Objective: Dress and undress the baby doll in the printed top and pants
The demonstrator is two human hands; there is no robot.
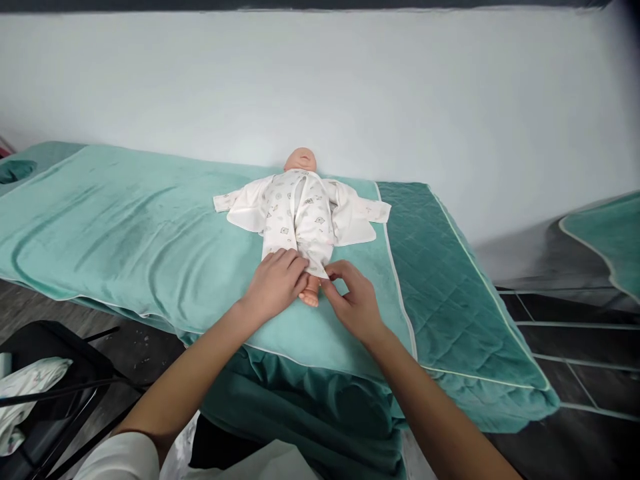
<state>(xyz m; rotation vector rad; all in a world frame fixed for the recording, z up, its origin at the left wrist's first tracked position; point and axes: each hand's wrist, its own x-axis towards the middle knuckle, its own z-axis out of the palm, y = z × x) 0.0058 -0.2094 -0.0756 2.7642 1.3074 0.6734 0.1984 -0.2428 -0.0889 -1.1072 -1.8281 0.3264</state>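
Observation:
A baby doll (311, 292) lies on its back on a green bed, its head toward the wall. It wears a white baby gown (313, 217) with small printed figures, its sleeves spread to both sides. At the lower hem, my right hand (353, 300) pinches a corner of the cloth between thumb and forefinger. Beside it, my left hand (277, 280) has its fingers curled over the hem on the other side, by the doll's foot. The doll's feet show between my hands; its legs are covered.
A light green sheet (150, 220) covers most of the bed, and a darker quilted cover (455, 280) shows at the right end. A white wall (320, 80) stands behind. At the lower left is a black chair (60, 347) with a folded printed cloth (35, 387) on it.

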